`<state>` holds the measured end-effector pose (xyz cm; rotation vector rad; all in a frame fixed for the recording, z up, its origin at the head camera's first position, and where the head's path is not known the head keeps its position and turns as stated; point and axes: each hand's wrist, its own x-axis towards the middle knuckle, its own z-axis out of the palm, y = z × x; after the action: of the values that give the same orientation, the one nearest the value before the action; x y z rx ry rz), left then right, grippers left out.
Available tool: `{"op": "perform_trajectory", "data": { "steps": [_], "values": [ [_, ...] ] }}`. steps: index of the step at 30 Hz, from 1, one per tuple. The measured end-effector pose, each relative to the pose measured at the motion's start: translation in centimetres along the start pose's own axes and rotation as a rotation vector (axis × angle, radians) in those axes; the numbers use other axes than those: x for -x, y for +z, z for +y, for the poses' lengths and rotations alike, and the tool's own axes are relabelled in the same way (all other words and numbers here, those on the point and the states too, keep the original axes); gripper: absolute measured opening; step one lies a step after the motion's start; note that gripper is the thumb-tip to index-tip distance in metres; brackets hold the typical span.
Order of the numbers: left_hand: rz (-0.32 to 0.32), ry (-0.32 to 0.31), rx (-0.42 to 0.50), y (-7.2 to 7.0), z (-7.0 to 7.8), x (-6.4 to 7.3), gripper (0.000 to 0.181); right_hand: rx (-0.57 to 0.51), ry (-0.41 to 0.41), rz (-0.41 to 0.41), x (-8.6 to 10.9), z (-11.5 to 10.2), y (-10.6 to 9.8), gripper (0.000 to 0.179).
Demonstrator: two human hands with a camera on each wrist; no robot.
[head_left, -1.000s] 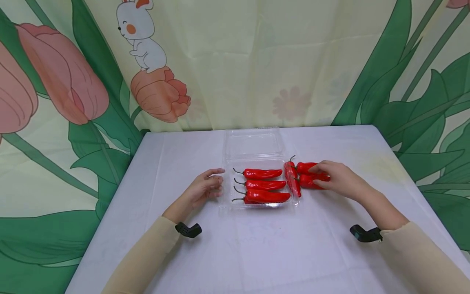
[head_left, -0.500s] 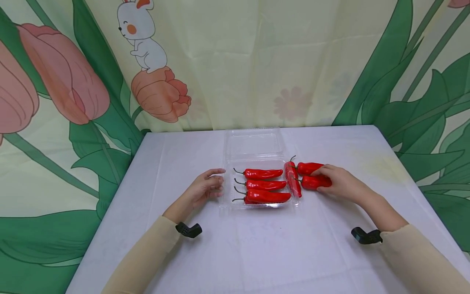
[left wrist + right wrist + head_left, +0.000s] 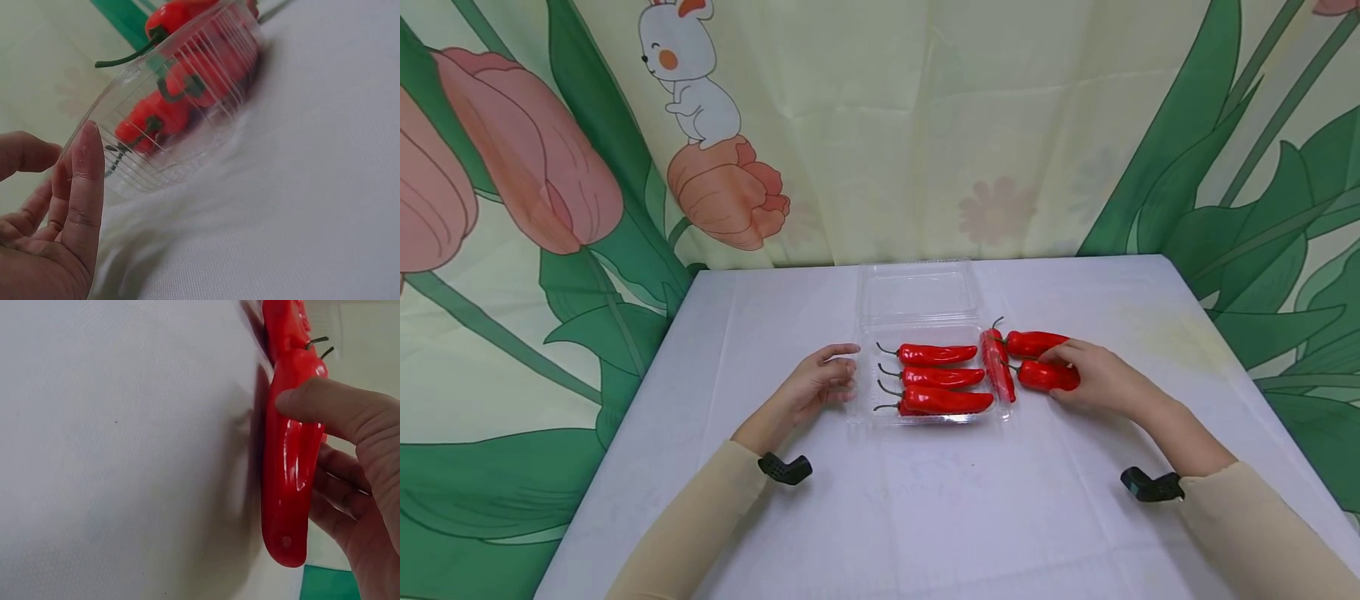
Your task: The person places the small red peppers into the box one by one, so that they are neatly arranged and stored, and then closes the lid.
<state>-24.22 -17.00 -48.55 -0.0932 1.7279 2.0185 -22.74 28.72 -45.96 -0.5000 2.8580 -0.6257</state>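
A clear plastic clamshell box (image 3: 871,415) lies with its lid folded back, several red chili peppers (image 3: 943,378) lying side by side in it. My left hand (image 3: 817,385) is at the box's left side; in the left wrist view its fingers (image 3: 86,169) touch the rim, fairly straight. To the right of the box, my right hand (image 3: 1101,379) holds a red chili pepper (image 3: 290,456) between thumb and fingers, the thumb across its side. That pepper lies low, close to the table. Just behind it lies another chili pepper (image 3: 1033,342), its tip hidden by the hand.
One more chili pepper (image 3: 997,367) lies crosswise along the box's right edge. The transparent lid (image 3: 917,293) rests towards the table's back edge. A white cloth covers the table (image 3: 925,517). Behind hangs a printed curtain (image 3: 880,133). Both wrists carry black cameras (image 3: 785,469).
My right hand has shifted slightly to the right and towards me, with its thumb and fingers around the nearer loose pepper, which has moved slightly right. The left hand stays put.
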Motion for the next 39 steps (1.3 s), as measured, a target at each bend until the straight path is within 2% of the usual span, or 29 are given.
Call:
{"op": "perform_trajectory", "data": {
  "steps": [5,15,26,39],
  "values": [
    [0.001,0.003,0.001,0.1,0.0,0.0,0.050,-0.009,0.014,0.004,0.4,0.0,-0.4,0.062],
    [0.011,0.001,0.001,0.0,0.1,0.1,0.049,-0.002,-0.012,0.027,0.6,-0.4,-1.6,0.070],
    [-0.023,0.009,0.014,0.0,-0.2,0.1,0.052,0.008,-0.054,0.047,0.6,-1.5,-2.4,0.064],
    [0.014,-0.003,0.006,0.1,-0.1,0.1,0.048,0.045,-0.106,0.065,-0.1,-3.2,-3.1,0.066]
  ]
}}
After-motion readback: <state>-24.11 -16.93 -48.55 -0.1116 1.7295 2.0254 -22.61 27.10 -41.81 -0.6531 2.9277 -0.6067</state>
